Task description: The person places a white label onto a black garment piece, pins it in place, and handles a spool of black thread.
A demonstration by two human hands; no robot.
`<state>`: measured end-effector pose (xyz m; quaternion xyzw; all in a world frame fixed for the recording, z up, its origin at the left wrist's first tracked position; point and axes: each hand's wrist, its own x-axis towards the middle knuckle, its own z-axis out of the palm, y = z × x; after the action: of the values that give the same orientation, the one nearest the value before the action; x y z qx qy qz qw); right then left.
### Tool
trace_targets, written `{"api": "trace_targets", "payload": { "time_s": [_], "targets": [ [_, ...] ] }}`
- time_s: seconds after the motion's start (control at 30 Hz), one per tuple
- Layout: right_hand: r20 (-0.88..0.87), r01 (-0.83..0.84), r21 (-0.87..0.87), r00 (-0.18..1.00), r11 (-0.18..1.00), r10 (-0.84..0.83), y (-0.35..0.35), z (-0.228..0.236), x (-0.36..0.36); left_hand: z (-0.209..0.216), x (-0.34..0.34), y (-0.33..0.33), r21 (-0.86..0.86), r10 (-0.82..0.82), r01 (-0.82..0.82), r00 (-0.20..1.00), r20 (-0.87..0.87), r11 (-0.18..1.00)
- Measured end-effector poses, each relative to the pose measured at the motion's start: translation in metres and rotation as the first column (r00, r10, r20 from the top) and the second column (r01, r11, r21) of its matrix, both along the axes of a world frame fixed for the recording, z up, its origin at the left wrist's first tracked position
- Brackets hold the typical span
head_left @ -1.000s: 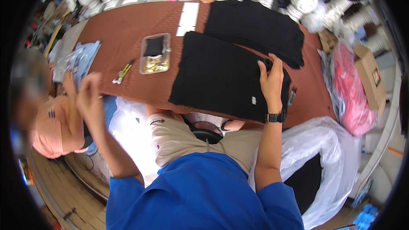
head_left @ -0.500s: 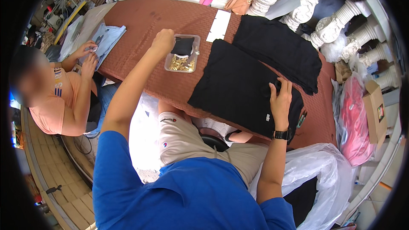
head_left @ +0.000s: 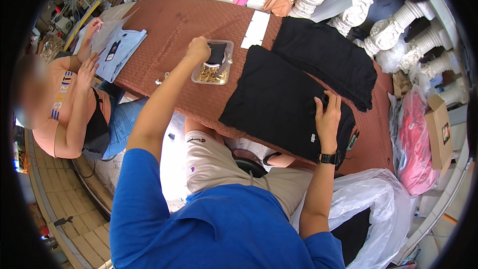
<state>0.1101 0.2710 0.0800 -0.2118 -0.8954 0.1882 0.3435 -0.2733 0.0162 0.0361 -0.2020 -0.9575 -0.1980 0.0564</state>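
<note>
- Black garment (head_left: 279, 92): soft, matte cloth, spread flat in a roughly four-sided shape on the brown-covered tabletop (head_left: 149, 30); slightly rumpled; near edge runs just beside the tabletop's near edge.
- White label (head_left: 312, 138): small, on the garment's upper face, toward its near right part.
- Clear plastic container (head_left: 231, 51): rectangular, upright, uncovered on top, resting on the tabletop to the left of the garment and apart from it.
- Black cushion (head_left: 217, 53): small, pillow-like, in the far part of the container.
- Gold-coloured pieces (head_left: 211, 74): small, slender, lying loose and jumbled in the container's near part; exact kind too small to tell.
</note>
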Motion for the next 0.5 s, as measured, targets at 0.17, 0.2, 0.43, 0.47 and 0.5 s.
{"api": "trace_targets", "payload": {
  "time_s": [0.17, 0.2, 0.43, 0.47, 0.5],
  "targets": [
    [-0.018, -0.012, 0.002, 1.000, 1.000, 0.012, -0.003, 0.000, -0.001, -0.006, -0.003, 0.001, 0.118, 0.054, -0.084, 0.969, 0.240, 0.989],
    [-0.028, -0.016, 0.009, 0.999, 1.000, 0.016, -0.002, -0.001, 0.000, -0.005, 0.000, 0.002, 0.153, 0.062, -0.106, 0.961, 0.270, 0.982],
    [-0.080, -0.015, -0.020, 0.997, 1.000, 0.013, 0.005, -0.002, 0.004, 0.022, 0.012, -0.004, 0.222, 0.047, -0.038, 0.998, -0.034, 0.974],
    [-0.067, -0.027, -0.013, 0.997, 1.000, 0.027, 0.010, -0.005, 0.005, 0.036, 0.019, -0.008, 0.217, 0.027, 0.007, 0.987, -0.157, 0.976],
    [-0.054, -0.035, -0.005, 0.998, 0.999, 0.035, 0.017, -0.008, 0.009, 0.062, 0.040, -0.002, 0.274, 0.040, -0.001, 0.990, -0.138, 0.962]
  ]
}}
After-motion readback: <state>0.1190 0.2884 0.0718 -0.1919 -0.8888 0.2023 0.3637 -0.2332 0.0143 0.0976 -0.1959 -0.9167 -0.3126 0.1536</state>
